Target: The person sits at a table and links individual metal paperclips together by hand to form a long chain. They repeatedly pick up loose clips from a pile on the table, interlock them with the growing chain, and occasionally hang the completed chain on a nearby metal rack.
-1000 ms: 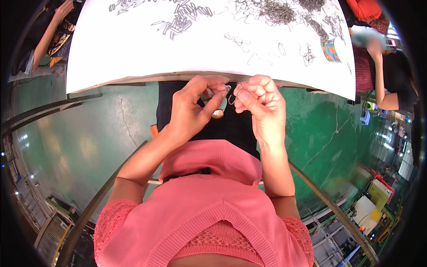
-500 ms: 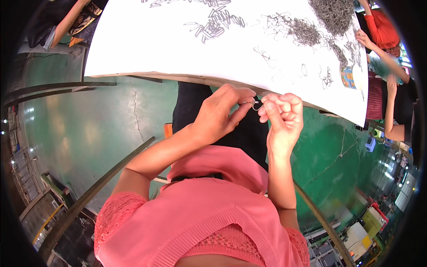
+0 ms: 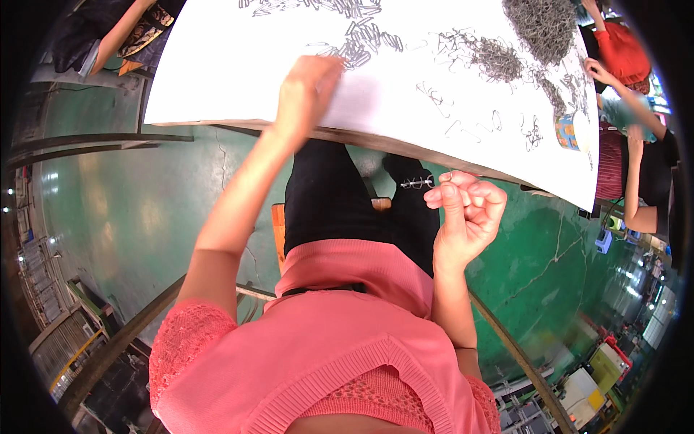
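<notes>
My right hand [image 3: 470,213] is closed in a pinch, just off the table's near edge above my lap. From its fingertips a thin metal wire piece [image 3: 416,183] with small bent loops sticks out to the left. My left hand [image 3: 307,90] is over the white tabletop, its fingertips at the near side of a loose pile of long narrow wire loops [image 3: 360,47]. Motion smears those fingers, and whether they grip a loop cannot be made out.
More narrow loops [image 3: 311,7] lie at the far edge. Tangled wire hooks form a small heap [image 3: 499,59] and a big heap [image 3: 542,29] on the right, with a patterned round container [image 3: 567,132] nearer. Co-workers' arms [image 3: 636,108] reach in at the right, another arm [image 3: 116,40] at far left.
My left hand has left the wire piece and moved up and left onto the table, to the loop pile. My right hand still holds the piece, slightly lower and further right.
</notes>
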